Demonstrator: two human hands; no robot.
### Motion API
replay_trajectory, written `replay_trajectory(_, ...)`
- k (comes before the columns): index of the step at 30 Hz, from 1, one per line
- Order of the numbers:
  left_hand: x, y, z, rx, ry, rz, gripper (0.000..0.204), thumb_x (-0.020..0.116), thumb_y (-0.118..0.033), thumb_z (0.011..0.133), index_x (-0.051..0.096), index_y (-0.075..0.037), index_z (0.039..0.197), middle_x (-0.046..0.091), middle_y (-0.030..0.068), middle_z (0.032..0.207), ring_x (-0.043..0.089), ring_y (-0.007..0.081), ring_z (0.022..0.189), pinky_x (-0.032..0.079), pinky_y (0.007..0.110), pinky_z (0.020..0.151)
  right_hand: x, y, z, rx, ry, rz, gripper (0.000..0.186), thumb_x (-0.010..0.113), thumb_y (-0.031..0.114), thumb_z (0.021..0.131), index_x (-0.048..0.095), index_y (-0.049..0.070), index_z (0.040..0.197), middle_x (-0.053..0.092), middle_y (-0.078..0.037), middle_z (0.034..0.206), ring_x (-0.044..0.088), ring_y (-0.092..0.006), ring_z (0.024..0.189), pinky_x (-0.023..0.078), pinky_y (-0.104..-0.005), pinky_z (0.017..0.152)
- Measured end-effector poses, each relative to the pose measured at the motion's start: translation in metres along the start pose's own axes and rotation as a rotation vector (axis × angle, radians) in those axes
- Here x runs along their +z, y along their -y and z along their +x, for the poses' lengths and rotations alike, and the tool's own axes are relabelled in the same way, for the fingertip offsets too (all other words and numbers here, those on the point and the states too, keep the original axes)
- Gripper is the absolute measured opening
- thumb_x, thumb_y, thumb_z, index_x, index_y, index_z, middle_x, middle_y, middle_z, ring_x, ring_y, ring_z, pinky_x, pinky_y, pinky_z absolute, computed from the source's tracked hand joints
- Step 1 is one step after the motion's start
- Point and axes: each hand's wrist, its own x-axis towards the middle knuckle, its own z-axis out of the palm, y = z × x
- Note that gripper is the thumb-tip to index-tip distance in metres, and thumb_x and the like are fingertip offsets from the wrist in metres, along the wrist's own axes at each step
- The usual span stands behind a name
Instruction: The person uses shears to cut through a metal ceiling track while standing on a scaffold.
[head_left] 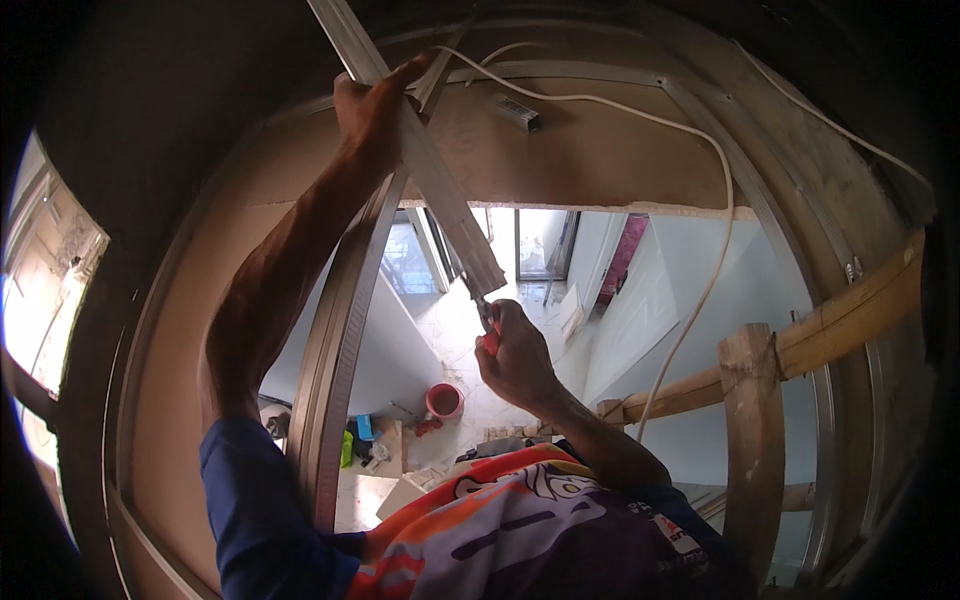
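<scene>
A long pale metal channel slants from the top of the view down toward the middle. My left hand is closed round it higher up, arm raised. My right hand grips red-handled snips at the channel's lower end. The snips' jaws meet the channel's end; whether they bite into the metal is too small to tell. Most of the handles are hidden by my fingers.
A white cable loops down on the right. Wooden poles stand and cross at lower right. A metal frame member runs beside my left arm. Far below are a red bucket and a blue box on the floor. A small box-shaped thing is on the brown board.
</scene>
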Motion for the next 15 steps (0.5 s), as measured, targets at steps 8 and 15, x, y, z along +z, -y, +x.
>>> replay_trajectory(8, -0.023, 0.008, 0.042, 0.028, 0.254, -0.332, 0.016, 0.058, -0.011, 0.077, 0.05, 0.002, 0.079, 0.052, 0.0113, 0.062, 0.053, 0.0195, 0.05, 0.048, 0.033, 0.046, -0.001, -0.008, -0.026, 0.119, 0.182, 0.1, 0.049, 0.061, 0.009, 0.073, 0.04, -0.003, 0.116, 0.047, -0.022, 0.108, 0.051, -0.0356, 0.099, 0.043, -0.0407, 0.084)
replay_trajectory(15, -0.031, 0.013, 0.056, -0.083, 0.446, -0.469, 0.013, 0.053, -0.016, 0.079, 0.048, -0.004, 0.081, 0.049, 0.0067, 0.066, 0.051, 0.0172, 0.056, 0.048, 0.032, 0.049, -0.031, -0.014, -0.022, -0.14, -0.096, -0.038, 0.056, 0.062, -0.001, 0.062, 0.041, -0.002, 0.113, 0.048, -0.018, 0.104, 0.048, -0.0346, 0.099, 0.039, -0.0419, 0.087)
